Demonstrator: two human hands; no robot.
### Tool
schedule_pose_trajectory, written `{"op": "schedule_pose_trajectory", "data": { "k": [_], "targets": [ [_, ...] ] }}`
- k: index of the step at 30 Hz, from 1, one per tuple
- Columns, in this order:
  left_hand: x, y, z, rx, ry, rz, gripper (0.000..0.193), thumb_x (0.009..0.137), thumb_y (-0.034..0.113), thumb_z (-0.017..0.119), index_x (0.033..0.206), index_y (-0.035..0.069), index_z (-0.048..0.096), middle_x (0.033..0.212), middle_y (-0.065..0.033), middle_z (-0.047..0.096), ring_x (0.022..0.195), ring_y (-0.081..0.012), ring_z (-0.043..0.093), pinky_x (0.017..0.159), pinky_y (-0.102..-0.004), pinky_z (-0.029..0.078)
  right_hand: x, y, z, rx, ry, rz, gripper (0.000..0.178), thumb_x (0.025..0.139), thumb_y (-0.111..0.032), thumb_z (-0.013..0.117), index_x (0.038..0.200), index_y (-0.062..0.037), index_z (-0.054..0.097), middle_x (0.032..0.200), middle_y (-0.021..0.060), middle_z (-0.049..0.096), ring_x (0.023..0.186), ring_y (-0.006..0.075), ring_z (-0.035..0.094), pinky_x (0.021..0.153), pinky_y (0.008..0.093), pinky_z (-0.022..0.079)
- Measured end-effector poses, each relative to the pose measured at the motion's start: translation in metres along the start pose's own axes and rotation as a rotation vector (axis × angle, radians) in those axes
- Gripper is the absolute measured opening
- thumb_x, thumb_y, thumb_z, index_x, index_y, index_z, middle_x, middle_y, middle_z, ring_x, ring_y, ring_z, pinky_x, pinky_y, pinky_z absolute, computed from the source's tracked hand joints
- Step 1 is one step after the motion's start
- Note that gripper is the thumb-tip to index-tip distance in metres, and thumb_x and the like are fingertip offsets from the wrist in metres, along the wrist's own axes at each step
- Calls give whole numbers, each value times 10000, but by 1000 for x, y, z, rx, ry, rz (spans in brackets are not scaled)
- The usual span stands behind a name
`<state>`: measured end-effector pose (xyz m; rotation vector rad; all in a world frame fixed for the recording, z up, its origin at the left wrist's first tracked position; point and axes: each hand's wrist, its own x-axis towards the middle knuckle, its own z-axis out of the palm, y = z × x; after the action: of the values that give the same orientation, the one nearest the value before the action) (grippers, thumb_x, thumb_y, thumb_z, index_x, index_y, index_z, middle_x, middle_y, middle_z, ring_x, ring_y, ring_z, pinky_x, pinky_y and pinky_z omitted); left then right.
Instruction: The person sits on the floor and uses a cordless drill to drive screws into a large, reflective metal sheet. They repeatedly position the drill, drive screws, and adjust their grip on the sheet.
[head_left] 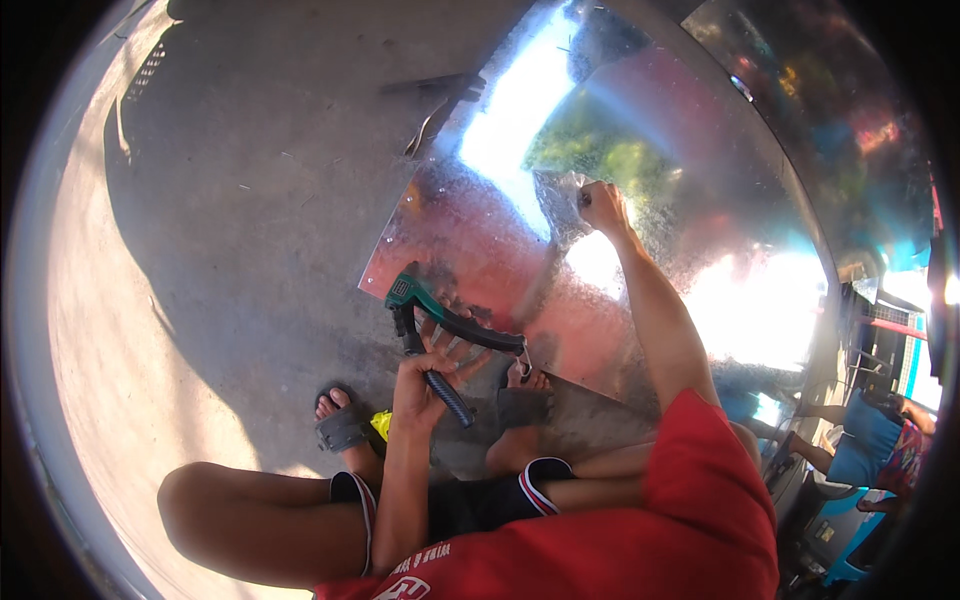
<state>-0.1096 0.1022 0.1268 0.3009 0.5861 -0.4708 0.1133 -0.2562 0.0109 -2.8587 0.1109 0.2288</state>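
Note:
My left hand point(432, 382) holds a green and black hand riveter point(415, 300), its two handles spread apart. One ribbed handle lies under the thumb, and the fingers reach toward the other handle. My right hand point(603, 208) is closed on a crumpled clear plastic bag point(563, 200). Bag and hand are over a large shiny metal sheet point(480, 270). Small round spots run along the sheet's left edge. What is inside the bag cannot be made out.
Grey concrete floor point(270, 180) lies to the left. Near my sandalled foot point(340, 425) is a yellow item point(382, 423). A dark strip point(435, 85) sits by the sheet's far-left edge. Another person point(870, 440) is at the right, beside a teal and grey object point(840, 525).

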Motion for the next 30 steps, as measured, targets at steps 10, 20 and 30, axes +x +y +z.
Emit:
{"op": "schedule_pose_trajectory", "data": {
  "k": [10,20,30],
  "targets": [
    [-15,9,0,53,-63,50,923,641,-210,450,1496,120,347,1465,-156,432,1368,-364,430,1101,-612,403,-18,-14,-87,-186,-124,-74,142,838,-152,700,956,-139,777,938,140,737,893,312,711,783,423,566],
    [-32,15,-3,79,-58,146,842,641,-80,455,1465,62,356,1413,-185,478,1359,-393,435,1116,-612,370,-15,-3,-34,-421,-261,20,214,802,-138,627,955,-45,744,967,230,718,948,368,706,849,452,568],
    [-18,16,-2,56,40,131,874,654,-91,453,1503,75,329,1424,-174,467,1365,-404,438,1121,-608,373,20,-17,-39,-305,-371,-166,391,700,-198,843,1009,4,714,979,191,727,953,329,706,871,414,564]
  ]
}}
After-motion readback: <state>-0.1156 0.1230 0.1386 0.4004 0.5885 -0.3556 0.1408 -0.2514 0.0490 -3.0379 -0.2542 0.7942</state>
